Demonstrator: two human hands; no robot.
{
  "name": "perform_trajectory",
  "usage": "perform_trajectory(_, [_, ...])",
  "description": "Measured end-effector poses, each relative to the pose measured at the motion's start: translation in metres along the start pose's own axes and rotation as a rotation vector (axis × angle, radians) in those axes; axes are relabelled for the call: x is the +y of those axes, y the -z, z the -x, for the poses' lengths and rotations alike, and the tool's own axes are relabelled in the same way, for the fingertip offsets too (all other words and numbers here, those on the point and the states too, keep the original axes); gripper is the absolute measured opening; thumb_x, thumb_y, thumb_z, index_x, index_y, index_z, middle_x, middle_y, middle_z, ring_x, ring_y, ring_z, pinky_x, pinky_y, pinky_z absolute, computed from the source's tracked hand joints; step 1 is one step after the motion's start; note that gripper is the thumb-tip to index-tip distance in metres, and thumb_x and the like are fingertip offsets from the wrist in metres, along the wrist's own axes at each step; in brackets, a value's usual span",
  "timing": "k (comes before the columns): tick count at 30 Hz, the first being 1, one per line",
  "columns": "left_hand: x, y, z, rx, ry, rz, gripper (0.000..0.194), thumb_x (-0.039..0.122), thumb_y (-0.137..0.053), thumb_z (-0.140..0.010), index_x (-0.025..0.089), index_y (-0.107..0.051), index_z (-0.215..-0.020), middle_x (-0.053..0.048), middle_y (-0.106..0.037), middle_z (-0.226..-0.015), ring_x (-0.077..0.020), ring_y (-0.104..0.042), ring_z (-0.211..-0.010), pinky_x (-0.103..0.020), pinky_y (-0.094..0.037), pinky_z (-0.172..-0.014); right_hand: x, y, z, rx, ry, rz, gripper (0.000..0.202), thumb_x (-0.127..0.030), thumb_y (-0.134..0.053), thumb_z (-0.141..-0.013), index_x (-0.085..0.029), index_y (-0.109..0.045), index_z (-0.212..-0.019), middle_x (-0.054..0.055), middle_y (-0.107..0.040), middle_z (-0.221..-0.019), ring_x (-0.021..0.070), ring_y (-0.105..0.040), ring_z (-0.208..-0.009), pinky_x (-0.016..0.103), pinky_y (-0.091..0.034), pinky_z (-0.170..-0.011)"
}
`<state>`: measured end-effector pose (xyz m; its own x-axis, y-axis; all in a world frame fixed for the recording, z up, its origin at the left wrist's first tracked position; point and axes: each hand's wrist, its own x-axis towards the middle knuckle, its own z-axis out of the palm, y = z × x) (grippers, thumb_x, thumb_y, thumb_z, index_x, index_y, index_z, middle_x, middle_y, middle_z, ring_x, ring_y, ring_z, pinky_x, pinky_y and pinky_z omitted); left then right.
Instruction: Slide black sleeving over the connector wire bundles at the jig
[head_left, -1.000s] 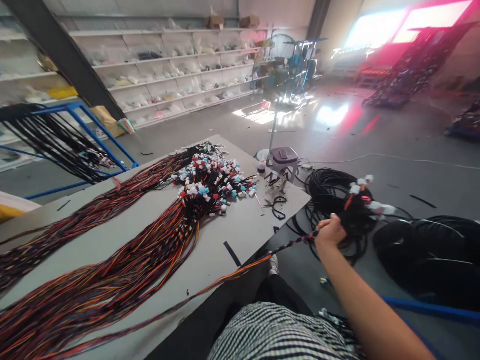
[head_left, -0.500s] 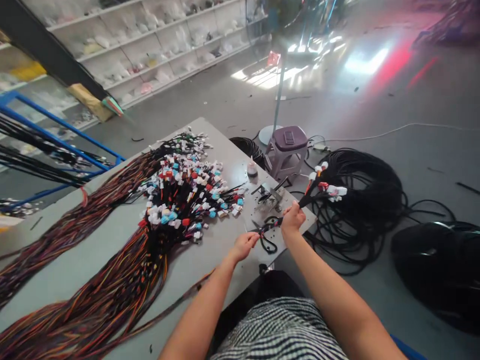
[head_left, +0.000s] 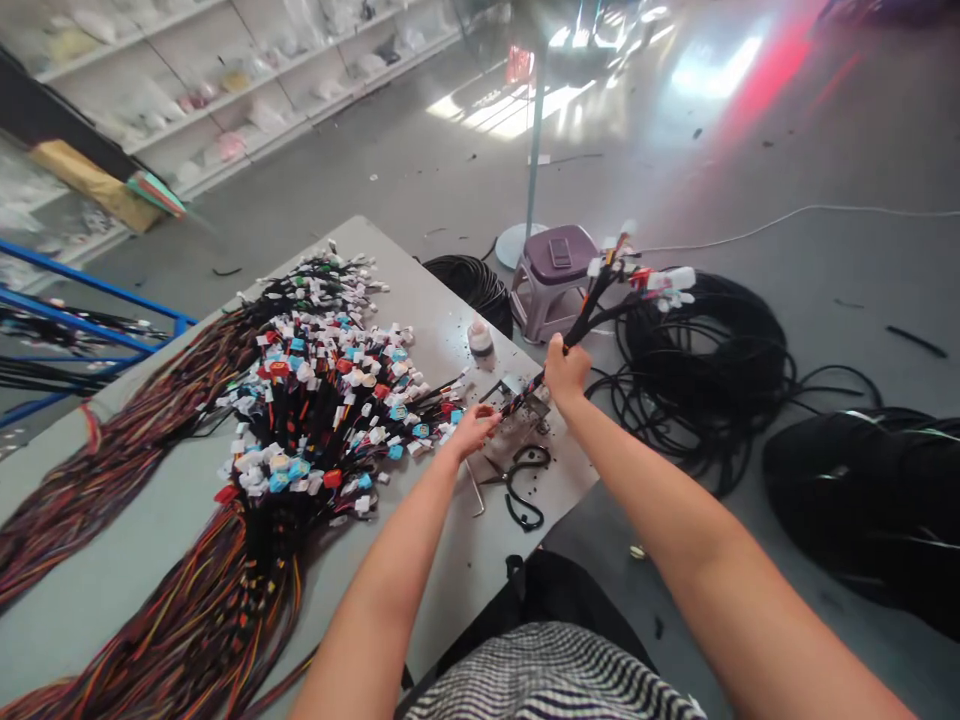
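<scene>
A dark wire harness (head_left: 589, 312) stretches between my two hands, with white, red and orange connectors at its raised far end. My right hand (head_left: 566, 370) is closed round its black-sleeved part, just below where it branches. Lower on the same harness, my left hand (head_left: 475, 430) pinches the taped, thinner part over the table. Black-handled scissors (head_left: 523, 487) lie on the table below the harness, near a thin metal rod (head_left: 475, 488). Behind the harness is a small metal fixture (head_left: 517, 390), partly covered by it. A small bottle (head_left: 480, 338) stands farther back.
Large wire bundles with many connectors (head_left: 322, 400) cover the left of the table (head_left: 405, 540). A purple stool (head_left: 562, 250) holding a phone stands beyond its edge. Black coils (head_left: 705, 370) lie on the floor at right; a blue rack (head_left: 82, 325) is at left.
Both hands have moved up and slightly left with the harness, whose connector end is raised. The scissors are now uncovered. The camera view has shifted.
</scene>
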<state>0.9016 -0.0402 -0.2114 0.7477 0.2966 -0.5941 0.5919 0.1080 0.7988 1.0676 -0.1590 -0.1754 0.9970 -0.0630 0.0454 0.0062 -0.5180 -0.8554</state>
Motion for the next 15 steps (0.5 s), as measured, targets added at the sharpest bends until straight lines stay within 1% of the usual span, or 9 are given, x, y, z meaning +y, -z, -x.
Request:
perform_trajectory(3, [-0.001,0.007,-0.005,-0.229,0.045,0.143,0.065,0.053,-0.076,-0.069,0.020,-0.060,-0.123,-0.011,-0.058,-0.131,-0.0100,-0.059,-0.067,-0.018,-0.023,-0.042,-0.005,-0.004,-0.018,-0.096,0.010,0.132,0.051,-0.050,-0.036,-0.092,-0.014,-0.060,-0.065,0.009,-0.059,-0.062,0.0218,-0.058,-0.068,0.028,-0.039,-0.066])
perform_trajectory(5, [0.000,0.010,-0.009,-0.330,0.062,0.179,0.067,0.055,-0.079,-0.065,0.018,-0.064,-0.119,-0.012,-0.062,-0.126,-0.0071,-0.053,-0.061,-0.018,-0.019,-0.042,-0.011,0.002,-0.024,-0.221,0.020,0.265,0.051,-0.052,-0.039,-0.093,-0.012,-0.064,-0.071,0.011,-0.061,-0.068,0.0227,-0.059,-0.072,0.028,-0.039,-0.067])
perform_trajectory(7, [-0.001,0.012,-0.012,-0.350,0.064,0.173,0.067,0.055,-0.080,-0.063,0.016,-0.067,-0.116,-0.011,-0.067,-0.115,-0.0051,-0.047,-0.056,-0.018,-0.018,-0.043,-0.016,0.014,-0.014,-0.318,0.092,0.423,0.049,-0.054,-0.047,-0.092,-0.011,-0.066,-0.080,0.013,-0.064,-0.077,0.0242,-0.061,-0.077,0.029,-0.041,-0.070])
perform_trajectory(8, [-0.001,0.012,-0.013,-0.344,0.058,0.165,0.067,0.055,-0.079,-0.064,0.016,-0.067,-0.117,-0.010,-0.068,-0.110,-0.0051,-0.046,-0.056,-0.018,-0.018,-0.044,-0.016,0.021,0.001,-0.345,0.157,0.480,0.046,-0.053,-0.050,-0.092,-0.011,-0.066,-0.084,0.013,-0.065,-0.081,0.0245,-0.061,-0.080,0.029,-0.041,-0.072])
perform_trajectory(10, [-0.002,0.010,-0.014,-0.311,0.050,0.142,0.065,0.054,-0.078,-0.066,0.016,-0.067,-0.118,-0.008,-0.069,-0.103,-0.0061,-0.046,-0.057,-0.019,-0.019,-0.045,-0.011,0.032,0.048,-0.424,0.307,0.516,0.038,-0.046,-0.049,-0.096,-0.013,-0.066,-0.088,0.012,-0.066,-0.087,0.0228,-0.062,-0.084,0.029,-0.042,-0.076])
perform_trajectory(11, [-0.003,0.009,-0.014,-0.294,0.045,0.130,0.063,0.054,-0.077,-0.068,0.016,-0.067,-0.118,-0.007,-0.069,-0.102,-0.0067,-0.046,-0.059,-0.019,-0.020,-0.045,-0.006,0.033,0.078,-0.503,0.365,0.504,0.034,-0.040,-0.045,-0.098,-0.014,-0.066,-0.088,0.010,-0.066,-0.088,0.0210,-0.062,-0.084,0.028,-0.043,-0.077])
perform_trajectory(12, [-0.004,0.008,-0.013,-0.279,0.036,0.115,0.062,0.054,-0.076,-0.069,0.015,-0.067,-0.117,-0.007,-0.070,-0.101,-0.0071,-0.046,-0.059,-0.019,-0.020,-0.045,0.000,0.031,0.110,-0.652,0.403,0.502,0.033,-0.036,-0.044,-0.099,-0.014,-0.066,-0.087,0.010,-0.066,-0.088,0.0197,-0.063,-0.083,0.027,-0.044,-0.076])
perform_trajectory(14, [-0.005,0.005,-0.013,-0.262,0.019,0.089,0.060,0.056,-0.073,-0.070,0.014,-0.068,-0.114,-0.007,-0.070,-0.100,-0.0073,-0.044,-0.058,-0.019,-0.019,-0.045,0.013,0.016,0.171,-0.902,0.363,0.580,0.023,-0.028,-0.050,-0.095,-0.013,-0.067,-0.094,0.013,-0.066,-0.096,0.0213,-0.065,-0.083,0.027,-0.048,-0.074])
perform_trajectory(15, [-0.005,0.005,-0.013,-0.261,0.014,0.084,0.060,0.057,-0.072,-0.070,0.014,-0.068,-0.112,-0.007,-0.069,-0.101,-0.0071,-0.043,-0.057,-0.020,-0.018,-0.044,0.019,0.003,0.195,-0.978,0.301,0.625,0.021,-0.020,-0.051,-0.092,-0.010,-0.066,-0.103,0.016,-0.065,-0.103,0.0231,-0.066,-0.084,0.029,-0.050,-0.073])
